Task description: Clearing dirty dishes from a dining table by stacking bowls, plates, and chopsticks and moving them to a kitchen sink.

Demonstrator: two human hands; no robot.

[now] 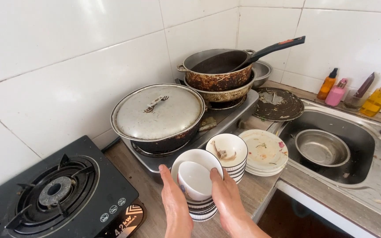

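Home kitchen: tiled wall, gas stove (54, 189), dirty pots left of steel sink (331, 150), soap bottles behind sink.

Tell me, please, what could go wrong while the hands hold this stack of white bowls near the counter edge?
The stack of bowls is tall and held only at its sides by the left hand and right hand, so it might tilt or slip. It sits near the counter edge. The second bowl stack and dirty plates stand close and could be knocked.

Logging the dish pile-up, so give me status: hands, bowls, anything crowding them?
Left hand and right hand both clasp the small white bowl atop the near bowl stack. Second bowl stack and dirty plates close behind; lidded pot beyond.
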